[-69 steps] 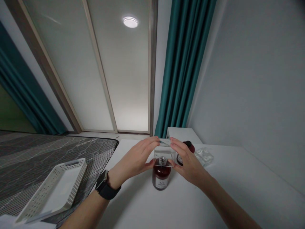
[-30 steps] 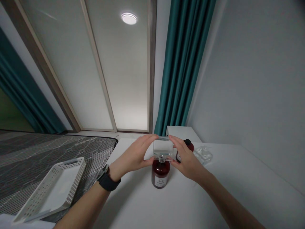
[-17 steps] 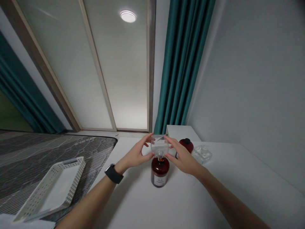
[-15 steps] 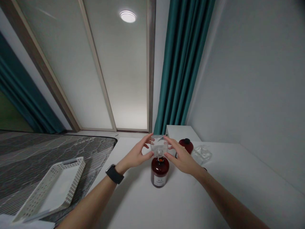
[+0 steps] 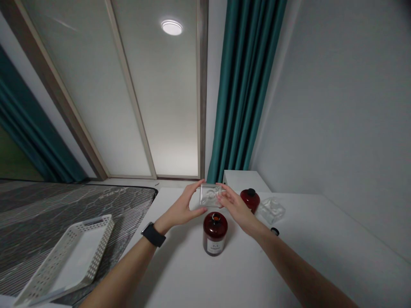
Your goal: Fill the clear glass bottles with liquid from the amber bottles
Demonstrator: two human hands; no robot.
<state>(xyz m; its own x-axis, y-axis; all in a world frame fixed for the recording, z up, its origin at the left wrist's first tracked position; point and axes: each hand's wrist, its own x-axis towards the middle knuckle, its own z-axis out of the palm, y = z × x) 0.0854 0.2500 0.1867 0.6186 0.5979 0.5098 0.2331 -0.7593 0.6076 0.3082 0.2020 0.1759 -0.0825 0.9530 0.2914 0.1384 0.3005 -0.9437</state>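
Note:
Between my two hands is a small clear bottle (image 5: pixel 209 196), lying on its side in the air with its base toward the left. My left hand (image 5: pixel 183 206) supports its left end, with thumb and fingers around it. My right hand (image 5: pixel 236 208) has its fingers closed on the right end, hiding the bottle's neck. Just below stands an uncapped dark red-brown bottle (image 5: pixel 215 226) with a white label, upright on the white table (image 5: pixel 205 282). The two bottles do not touch.
A second dark red bottle (image 5: pixel 249 199) with a black cap stands behind my right hand. Beside it lies clear crumpled plastic (image 5: pixel 272 209). A loose black cap (image 5: pixel 275 231) is near my right wrist. A white perforated basket (image 5: pixel 93 256) sits on a grey patterned surface at left.
The clear bottle was upside down over the open mouth of the red-brown bottle. It has been lifted off and turned onto its side, and my right fingers have shifted around its neck end.

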